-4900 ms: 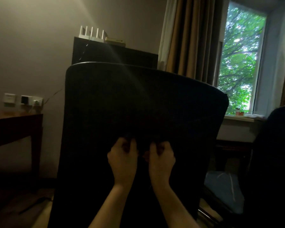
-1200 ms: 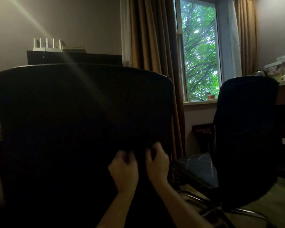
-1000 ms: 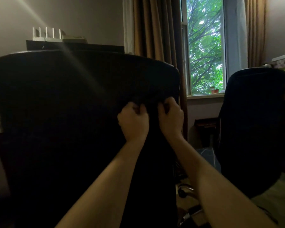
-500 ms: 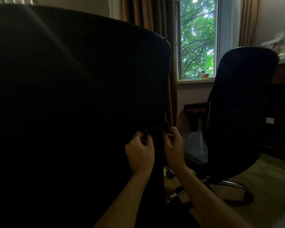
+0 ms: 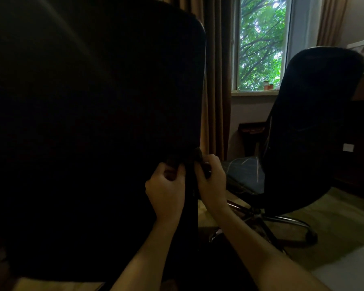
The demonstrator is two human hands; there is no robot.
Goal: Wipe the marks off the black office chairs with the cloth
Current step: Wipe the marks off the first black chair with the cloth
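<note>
**Cloth bunched at the backrest's right edge**

Your dark, crumpled cloth point(image 5: 198, 157) sits directly above and between your two hands, pressed at the right-hand edge of the tall black fabric backrest of the near office chair point(image 5: 93, 122). That edge runs vertically, so your strokes should probably follow it up or down. Your left hand point(image 5: 166, 190) and right hand point(image 5: 211, 181) are equally near, both with fingers curled, pinching the cloth. The second black office chair point(image 5: 315, 127) stands well apart to your right.

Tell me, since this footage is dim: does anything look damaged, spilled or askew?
Nothing stands out. Both hands grip a dark cloth at the near black chair's backrest edge; the second black swivel chair stands upright.
</note>
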